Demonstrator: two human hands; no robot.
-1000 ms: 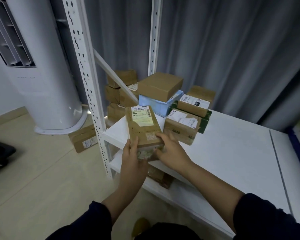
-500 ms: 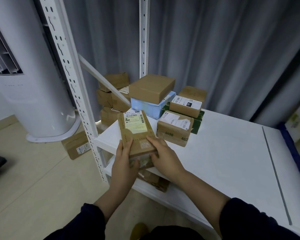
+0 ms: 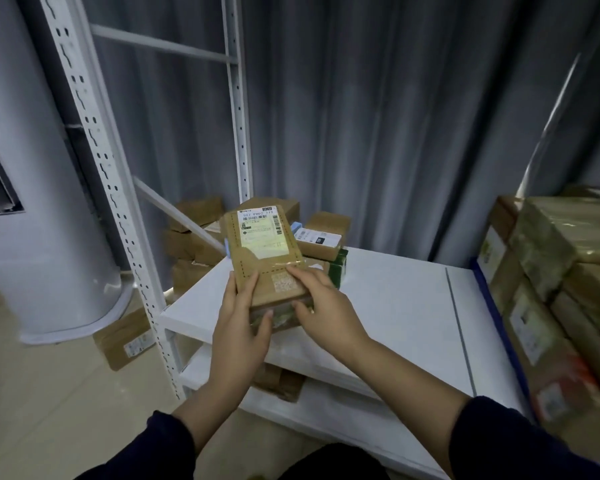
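Observation:
I hold a flat brown cardboard parcel (image 3: 264,252) with a white shipping label on top, raised above the front left corner of the white shelf (image 3: 388,306). My left hand (image 3: 241,320) grips its near left edge, thumb on top. My right hand (image 3: 323,306) grips its near right corner, fingers laid over the top and thumb at the front edge. The parcel hides most of the small boxes piled behind it; one labelled brown box (image 3: 321,235) and a green box (image 3: 338,268) show at its right.
White perforated rack uprights (image 3: 99,161) rise at the left. More brown boxes (image 3: 194,237) sit behind them, one lies on the floor (image 3: 125,339), another on the lower shelf (image 3: 278,382). Taped parcels (image 3: 561,271) are stacked at the right. A white floor-standing unit (image 3: 32,202) stands left; grey curtains behind.
Both hands have lifted the parcel up and slightly away from me, so it now covers the box pile. The view has tilted up and right, bringing the stacked parcels at the right into sight.

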